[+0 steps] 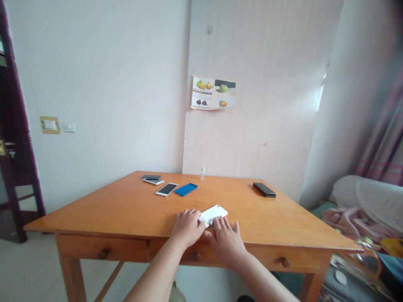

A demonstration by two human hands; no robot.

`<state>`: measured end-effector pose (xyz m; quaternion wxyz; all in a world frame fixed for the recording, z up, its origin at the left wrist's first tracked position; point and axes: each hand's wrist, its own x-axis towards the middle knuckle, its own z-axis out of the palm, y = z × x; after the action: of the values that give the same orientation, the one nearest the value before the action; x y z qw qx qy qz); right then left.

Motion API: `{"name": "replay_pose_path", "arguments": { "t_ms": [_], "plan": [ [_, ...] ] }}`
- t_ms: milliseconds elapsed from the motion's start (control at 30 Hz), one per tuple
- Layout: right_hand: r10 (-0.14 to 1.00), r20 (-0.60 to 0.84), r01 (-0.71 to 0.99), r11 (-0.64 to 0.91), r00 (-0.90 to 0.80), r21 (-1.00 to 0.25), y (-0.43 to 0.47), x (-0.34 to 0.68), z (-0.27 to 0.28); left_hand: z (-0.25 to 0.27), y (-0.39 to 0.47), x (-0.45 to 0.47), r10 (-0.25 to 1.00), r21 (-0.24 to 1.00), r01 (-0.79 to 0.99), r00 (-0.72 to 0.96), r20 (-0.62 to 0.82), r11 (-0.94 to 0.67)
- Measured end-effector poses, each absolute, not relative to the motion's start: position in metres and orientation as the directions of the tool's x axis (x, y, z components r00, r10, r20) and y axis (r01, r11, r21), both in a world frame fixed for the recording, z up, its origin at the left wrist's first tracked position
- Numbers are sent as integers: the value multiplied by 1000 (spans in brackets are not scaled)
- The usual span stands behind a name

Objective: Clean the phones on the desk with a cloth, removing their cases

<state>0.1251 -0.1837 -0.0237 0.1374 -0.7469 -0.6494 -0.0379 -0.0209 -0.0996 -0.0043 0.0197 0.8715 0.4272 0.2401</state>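
A white phone lies back side up near the table's front edge, its camera spot at the far corner. Around its left end curl the fingers of my left hand, with the thumb along the near side. My right hand rests over the phone's near right part, fingertips pressed down on it. Under those fingertips shows a small pale greyish scrap, too hidden to name. Beyond my hands lie an empty blue phone case and a white-framed phone with its dark screen up.
The wooden table has drawers along its front. At its back left, a dark flat item overlaps another phone. A small clear bottle stands at the back edge, and a black wallet-like item lies at the right.
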Motion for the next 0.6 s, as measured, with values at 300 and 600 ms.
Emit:
{"name": "replay_pose_path", "arguments": {
  "t_ms": [300, 600],
  "plan": [
    [932, 176, 943, -288, 315, -164, -170, 158, -11, -1, -102, -20, 768, 232, 751, 516, 379, -619],
    [983, 179, 984, -8, 41, -180, -196, 129, -18, -2, -101, -21, 756, 231, 738, 529, 385, -634]
  ]
}}
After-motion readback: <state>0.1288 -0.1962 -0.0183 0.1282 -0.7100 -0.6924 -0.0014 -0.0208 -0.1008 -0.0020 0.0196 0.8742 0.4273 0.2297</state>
